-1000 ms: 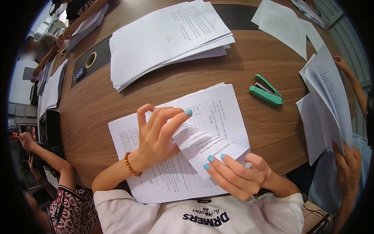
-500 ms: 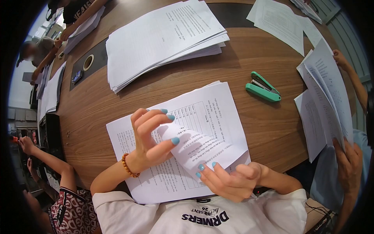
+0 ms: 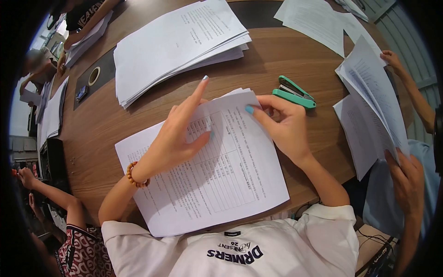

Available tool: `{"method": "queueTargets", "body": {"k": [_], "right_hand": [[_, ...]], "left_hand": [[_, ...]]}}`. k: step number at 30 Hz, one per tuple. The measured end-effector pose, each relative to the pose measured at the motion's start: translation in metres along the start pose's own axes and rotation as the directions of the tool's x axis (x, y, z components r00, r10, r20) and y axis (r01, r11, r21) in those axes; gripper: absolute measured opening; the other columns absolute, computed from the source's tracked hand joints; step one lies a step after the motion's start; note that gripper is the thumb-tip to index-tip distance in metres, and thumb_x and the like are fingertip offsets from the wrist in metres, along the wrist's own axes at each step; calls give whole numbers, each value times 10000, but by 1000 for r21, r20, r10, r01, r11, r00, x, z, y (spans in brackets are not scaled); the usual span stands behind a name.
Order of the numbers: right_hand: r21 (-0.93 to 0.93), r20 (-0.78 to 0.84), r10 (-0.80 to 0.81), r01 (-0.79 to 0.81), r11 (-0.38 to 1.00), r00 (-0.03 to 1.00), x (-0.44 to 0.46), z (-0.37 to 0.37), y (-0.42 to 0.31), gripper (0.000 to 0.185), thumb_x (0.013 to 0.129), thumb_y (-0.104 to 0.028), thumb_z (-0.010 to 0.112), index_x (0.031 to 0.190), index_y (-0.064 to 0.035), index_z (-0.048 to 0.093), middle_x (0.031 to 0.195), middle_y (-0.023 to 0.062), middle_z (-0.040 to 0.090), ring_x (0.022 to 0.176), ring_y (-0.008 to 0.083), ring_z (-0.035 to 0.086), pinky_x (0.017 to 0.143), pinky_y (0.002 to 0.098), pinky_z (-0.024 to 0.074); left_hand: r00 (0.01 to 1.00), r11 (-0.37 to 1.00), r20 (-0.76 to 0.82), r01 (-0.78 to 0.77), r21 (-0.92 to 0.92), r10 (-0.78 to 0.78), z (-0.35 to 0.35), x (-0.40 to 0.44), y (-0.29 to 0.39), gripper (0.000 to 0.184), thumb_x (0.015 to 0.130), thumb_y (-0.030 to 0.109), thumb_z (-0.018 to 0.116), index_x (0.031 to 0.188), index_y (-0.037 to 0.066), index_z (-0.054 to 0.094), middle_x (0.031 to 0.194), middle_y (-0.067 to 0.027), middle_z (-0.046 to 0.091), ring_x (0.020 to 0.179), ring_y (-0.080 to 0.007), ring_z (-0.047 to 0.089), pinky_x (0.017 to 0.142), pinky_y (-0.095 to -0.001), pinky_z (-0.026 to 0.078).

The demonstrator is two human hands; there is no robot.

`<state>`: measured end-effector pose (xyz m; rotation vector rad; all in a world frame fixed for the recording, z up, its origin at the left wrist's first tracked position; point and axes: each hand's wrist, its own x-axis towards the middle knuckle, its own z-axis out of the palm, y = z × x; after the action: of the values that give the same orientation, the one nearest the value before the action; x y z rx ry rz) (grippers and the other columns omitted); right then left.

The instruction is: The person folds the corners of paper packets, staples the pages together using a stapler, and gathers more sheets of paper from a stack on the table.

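Note:
A stack of printed sheets (image 3: 221,184) lies in front of me, the top page printed with text and a table. My right hand (image 3: 286,124) pinches the stack's far right corner, thumb on top and the other fingers partly hidden at the edge. Over the left part of the pages is my left hand (image 3: 180,129), wearing a beaded bracelet (image 3: 137,175). Its index finger points up and away, and its thumb is spread over the table print. The remaining fingers of that hand are partly hidden near the far edge. Just beyond my right hand rests a green stapler (image 3: 295,93).
A thick paper pile (image 3: 175,51) sits farther back, near a tape roll (image 3: 94,76). Loose sheets (image 3: 314,23) lie at the far right. On the right, another person's hand (image 3: 408,180) holds papers (image 3: 374,101). More people are at the left.
The curled page that was between my hands now lies flat. My right hand moved from the near edge to the far right corner; my left hand went forward, its index finger extended.

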<state>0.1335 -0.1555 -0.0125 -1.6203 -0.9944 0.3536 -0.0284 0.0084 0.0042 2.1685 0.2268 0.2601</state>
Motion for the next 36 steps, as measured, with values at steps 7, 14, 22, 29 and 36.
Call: {"method": "queueTargets", "body": {"k": [7, 14, 22, 29, 36], "right_hand": [[258, 45, 234, -238, 936, 971, 1, 6, 13, 230, 812, -88, 674, 1017, 16, 672, 761, 49, 670, 656, 55, 550, 581, 209, 449], [245, 38, 247, -249, 937, 968, 1, 5, 14, 229, 810, -102, 678, 1009, 12, 677, 766, 44, 672, 657, 38, 546, 573, 196, 437], [-733, 13, -310, 220, 643, 951, 28, -59, 25, 482, 809, -266, 690, 1150, 31, 525, 1060, 137, 553, 968, 250, 537, 782, 352, 459], [-585, 208, 67, 69, 808, 976, 32, -80, 44, 470, 808, -341, 687, 1083, -8, 504, 962, 137, 553, 885, 264, 551, 763, 355, 454], [-282, 591, -33, 245, 928, 806, 62, -74, -16, 398, 757, -294, 721, 949, 20, 570, 710, 107, 596, 579, 176, 562, 537, 296, 425]], "left_hand": [[992, 982, -123, -5, 190, 29, 14, 10, -3, 497, 825, -16, 591, 1297, 118, 513, 943, -67, 602, 780, -182, 499, 735, -296, 414], [977, 998, -214, -10, 65, 24, 16, 25, -8, 329, 837, -28, 602, 1136, 98, 652, 830, -30, 622, 697, -73, 553, 578, -214, 459], [970, 999, -239, -31, 26, 36, 19, 26, -10, 271, 840, 2, 611, 1093, 79, 666, 833, -38, 631, 689, -107, 584, 601, -233, 487], [977, 997, -214, -36, -62, 22, 16, 26, -12, 261, 838, -8, 604, 1082, 61, 668, 840, -54, 634, 697, -119, 592, 609, -234, 488], [960, 992, -262, -115, -49, 98, 18, 23, -14, 260, 820, -19, 619, 1061, 58, 677, 842, -54, 635, 700, -119, 595, 609, -239, 496]]}}
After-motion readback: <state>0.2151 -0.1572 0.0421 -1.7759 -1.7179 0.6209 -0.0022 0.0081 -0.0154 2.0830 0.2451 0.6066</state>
